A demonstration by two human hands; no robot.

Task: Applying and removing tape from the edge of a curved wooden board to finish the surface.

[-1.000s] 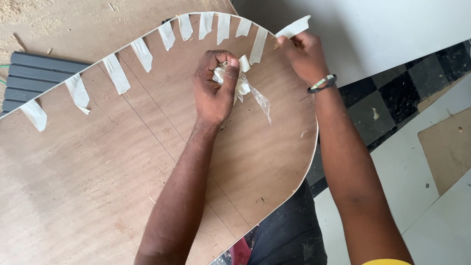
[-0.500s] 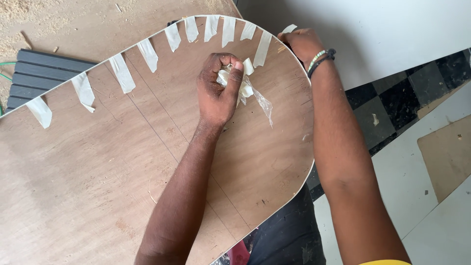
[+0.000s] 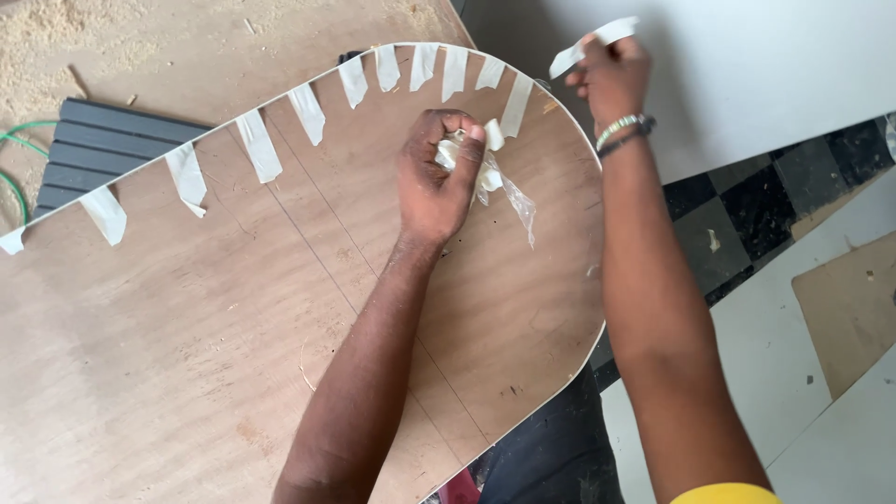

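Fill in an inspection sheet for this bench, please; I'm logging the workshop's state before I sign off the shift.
Surface: rounded plywood panel lying flat, with pencil lines and a white edge.
Job's things: tape strips folded over the panel's curved edge; one loose tape strip; a wad of peeled tape.
Clutter: sawdust at the upper left; grey slatted board under the panel.
Hands: left hand rests on the panel, gripping the wad; right hand holds the loose strip off the panel, beyond its edge.
Cables: green cable at the left edge.
Surroundings: checkered floor, white sheets.
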